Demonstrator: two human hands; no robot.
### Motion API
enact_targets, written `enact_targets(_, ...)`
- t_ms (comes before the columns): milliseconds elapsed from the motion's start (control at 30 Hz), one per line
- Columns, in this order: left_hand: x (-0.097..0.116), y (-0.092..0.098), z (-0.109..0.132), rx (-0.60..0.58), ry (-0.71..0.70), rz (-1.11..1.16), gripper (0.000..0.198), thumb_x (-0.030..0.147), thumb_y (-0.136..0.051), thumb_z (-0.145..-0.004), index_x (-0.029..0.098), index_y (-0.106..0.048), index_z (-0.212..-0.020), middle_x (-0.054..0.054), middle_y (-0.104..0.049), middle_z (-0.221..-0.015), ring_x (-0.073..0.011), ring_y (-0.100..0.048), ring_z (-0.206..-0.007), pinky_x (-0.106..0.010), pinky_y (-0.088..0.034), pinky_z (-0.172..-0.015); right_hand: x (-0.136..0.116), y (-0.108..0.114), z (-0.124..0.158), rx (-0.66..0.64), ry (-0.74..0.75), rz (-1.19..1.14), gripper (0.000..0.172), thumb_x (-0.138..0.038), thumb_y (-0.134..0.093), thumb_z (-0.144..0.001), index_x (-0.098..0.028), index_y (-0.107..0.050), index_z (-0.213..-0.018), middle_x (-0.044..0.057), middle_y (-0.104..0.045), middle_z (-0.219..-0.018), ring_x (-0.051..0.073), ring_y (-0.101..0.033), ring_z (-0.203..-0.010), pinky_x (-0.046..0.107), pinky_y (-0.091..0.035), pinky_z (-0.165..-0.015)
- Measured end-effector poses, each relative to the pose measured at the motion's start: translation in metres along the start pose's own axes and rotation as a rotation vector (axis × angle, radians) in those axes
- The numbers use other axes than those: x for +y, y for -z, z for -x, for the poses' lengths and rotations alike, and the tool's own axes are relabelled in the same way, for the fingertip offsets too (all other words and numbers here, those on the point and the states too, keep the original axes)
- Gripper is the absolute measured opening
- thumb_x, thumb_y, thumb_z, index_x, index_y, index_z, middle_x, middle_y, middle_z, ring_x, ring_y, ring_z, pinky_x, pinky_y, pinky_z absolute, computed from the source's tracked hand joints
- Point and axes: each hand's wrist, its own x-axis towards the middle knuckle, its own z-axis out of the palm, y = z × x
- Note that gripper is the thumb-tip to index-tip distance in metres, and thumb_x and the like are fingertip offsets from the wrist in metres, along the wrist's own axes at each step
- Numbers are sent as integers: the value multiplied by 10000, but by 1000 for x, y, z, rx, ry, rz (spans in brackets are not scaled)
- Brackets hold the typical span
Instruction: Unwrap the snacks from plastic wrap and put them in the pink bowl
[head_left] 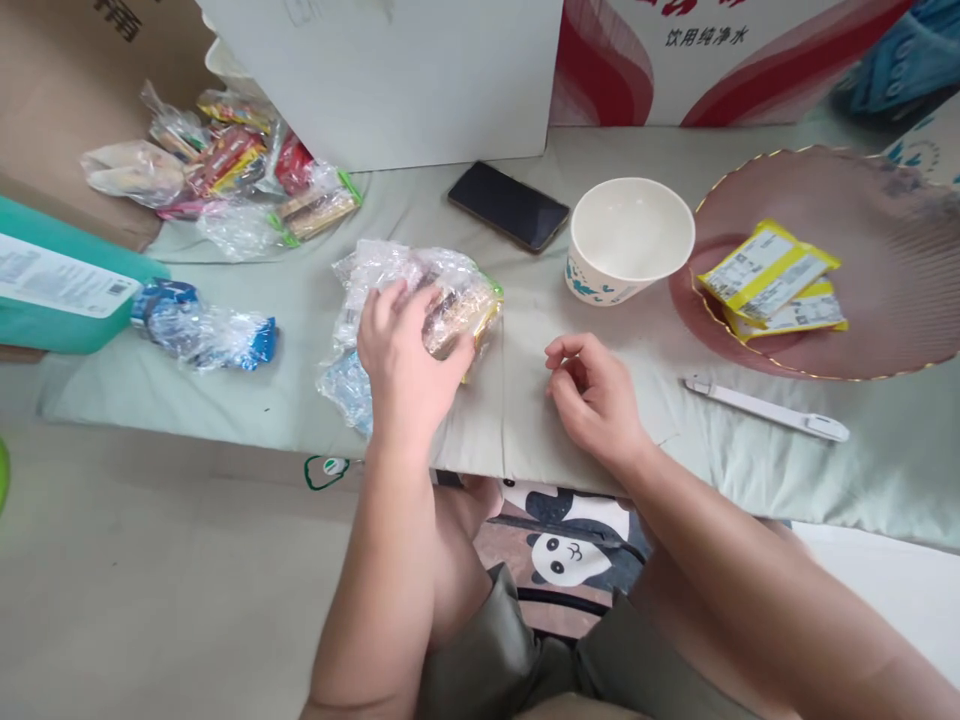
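Observation:
My left hand (409, 355) lies over a pile of crinkled clear plastic wrappers, fingers spread and thumb apart. Close by its thumb and fingertips is a clear-wrapped snack pack (465, 310) with brown contents and a green edge; my hand partly hides it, so I cannot tell whether the fingers touch it. Blue-tinted plastic wrapping (346, 388) shows left of the wrist. My right hand (592, 400) rests near the front of the cloth-covered table, fingers loosely curled, nothing visible in them. Ahead of it stands a white paper cup (630, 245) with a blue-green leaf print.
A black phone (508, 206) lies behind the wrappers. At right, a pink gold-rimmed bowl (892, 300) holds yellow-and-white packets (772, 270), with a white box cutter (765, 407) in front. More wrapped snacks (232, 170) and a blue-ended package (202, 325) sit left. Boxes (420, 80) line the back.

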Motion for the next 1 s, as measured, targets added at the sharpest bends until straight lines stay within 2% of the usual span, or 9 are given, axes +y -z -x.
enact_targets(200,-14,-2,3,12,-54,59,610,172,-842,-724,329,-622,-1271,-79,-676,-1292,-406,-520,-1391,-694,-328,-1212,-4,-2,0,-19,4,32,260,-94,-491,-779,-245,-586,-970,-20,-639,-786,133,-553,-600,303,-437,-624)
enact_targets(267,-12,4,4,59,-91,68,564,162,-830,-743,331,-630,-1243,-64,-686,-1271,-380,-550,-1366,-671,-324,-1229,-4,-2,0,-16,-4,34,250,-101,-493,-780,-246,-583,-963,-20,-639,-782,133,-549,-590,308,-441,-622)
enact_targets(433,3,20,8,112,-263,178,504,174,-782,-801,311,-604,-1252,-51,-676,-1258,-304,-627,-1258,-522,-501,-1129,-4,3,4,-10,-50,-47,206,-151,-531,-810,-248,-566,-987,-17,-645,-829,129,-578,-607,314,-479,-638)
enact_targets(567,21,20,14,-97,-445,298,487,146,-777,-806,300,-601,-1233,-34,-690,-1236,-265,-660,-1202,-447,-549,-1088,-1,14,8,-9,-161,-397,286,-386,-495,-933,-278,-497,-1197,40,-643,-1109,153,-677,-765,303,-538,-598)
enact_targets(667,34,10,22,-287,-525,332,605,69,-744,-792,310,-554,-1314,-35,-674,-1293,-266,-635,-1269,-448,-522,-1144,1,25,11,-20,-233,-430,409,-456,-567,-920,-302,-417,-1268,34,-648,-1062,156,-654,-735,276,-510,-523)
enact_targets(767,42,-3,32,-299,-415,334,800,55,-759,-753,339,-448,-1433,-71,-551,-1479,-310,-523,-1421,-495,-490,-1190,0,37,16,41,-258,-328,564,-342,-654,-866,-315,-353,-1342,4,-644,-942,152,-618,-662,285,-496,-532)
enact_targets(833,47,-11,40,-278,-263,396,816,84,-747,-771,343,-399,-1462,-93,-494,-1521,-305,-526,-1416,-463,-566,-1104,-1,44,22,91,-249,-283,591,-290,-659,-831,-308,-360,-1341,-4,-623,-907,151,-595,-648,292,-485,-544)
enact_targets(933,54,-21,48,-359,-149,569,632,128,-655,-841,303,-445,-1411,-102,-540,-1449,-252,-604,-1312,-354,-637,-957,-4,56,33,107,-275,-163,393,-303,-671,-789,-275,-447,-1110,-27,-564,-841,126,-515,-601,284,-441,-531)
enact_targets(1000,60,-26,51,-448,-164,648,539,183,-642,-863,274,-488,-1372,-111,-561,-1428,-249,-608,-1308,-342,-631,-973,-7,63,39,99,-276,-6,320,-344,-701,-768,-263,-450,-949,-42,-531,-790,114,-458,-583,282,-409,-533)
